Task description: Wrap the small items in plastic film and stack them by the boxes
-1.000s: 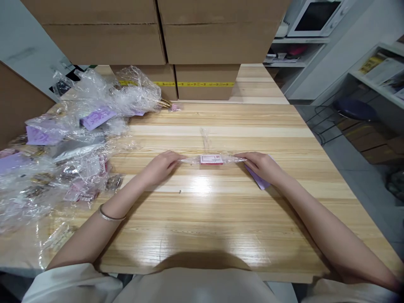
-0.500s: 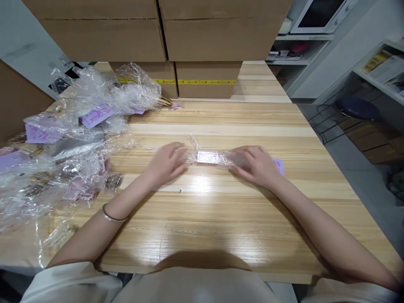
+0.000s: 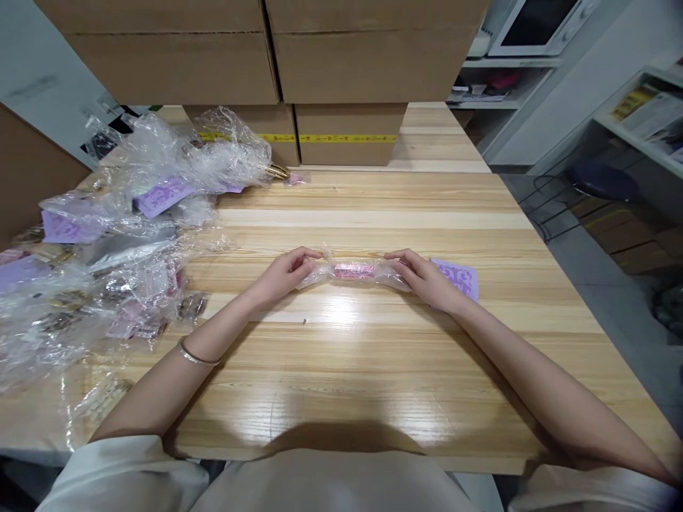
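Observation:
Between my hands, a small pink item in clear plastic wrap (image 3: 353, 270) lies lengthwise just at the tabletop. My left hand (image 3: 285, 276) pinches the wrap's left end between thumb and fingers. At the other end, my right hand (image 3: 424, 279) grips the plastic in the same way. A tuft of clear film sticks up beside my left fingertips. Partly under my right wrist lies a purple patterned card (image 3: 459, 279). What exactly the pink item is, the film and glare hide.
A heap of clear plastic packages (image 3: 133, 277) with purple cards covers the table's left side. Cardboard boxes (image 3: 368, 64) stand stacked along the back. The wooden tabletop (image 3: 341, 384) ends near my body; a stool (image 3: 602, 181) stands beyond its right edge.
The wrapped item has turned over: its white label faced up before, and a pink side shows now. My right hand has shifted slightly left, uncovering more of the purple card.

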